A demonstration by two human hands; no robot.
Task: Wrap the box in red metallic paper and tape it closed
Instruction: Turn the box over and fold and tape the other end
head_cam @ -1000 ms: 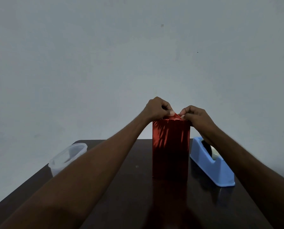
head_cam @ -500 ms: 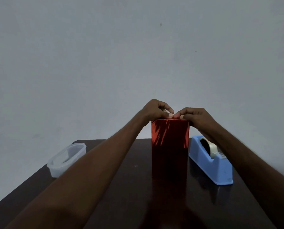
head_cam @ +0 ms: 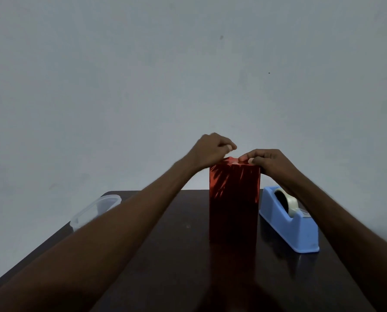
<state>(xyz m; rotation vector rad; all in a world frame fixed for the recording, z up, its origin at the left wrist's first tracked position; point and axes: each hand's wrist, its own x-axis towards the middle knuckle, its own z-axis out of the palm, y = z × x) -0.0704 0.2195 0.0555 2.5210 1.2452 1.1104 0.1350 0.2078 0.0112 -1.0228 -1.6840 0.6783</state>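
**Hands folding the top flap of an upright, foil-wrapped box**

Both hands work at the upper end of the box (head_cam: 234, 199), which stands upright on its short end near the middle of the table (head_cam: 165, 255), toward its far edge. The left hand (head_cam: 210, 150) is raised slightly above the top, fingers curled and fingertips pressed together; whether they pinch paper or tape cannot be told from this view. The right hand (head_cam: 266, 159) rests on the top right edge, its curled fingers pinching and pressing down a small raised peak of the red metallic paper (head_cam: 232, 159).

The four long sides appear already covered and smooth; the top end appears to be the part being closed. The paper is judged thin, light and slippery, creasing sharply but liable to spring open or tear at a corner if pulled hard. The tall, narrow box probably tips easily under a sideways push. Pressure is therefore best directed straight down on the top edges, with the flap held near its fold line rather than at its tip.

A blue tape dispenser (head_cam: 289, 221) stands just beside the box toward the table's right edge. A clear plastic container (head_cam: 95, 210) sits at the far left corner, well apart.
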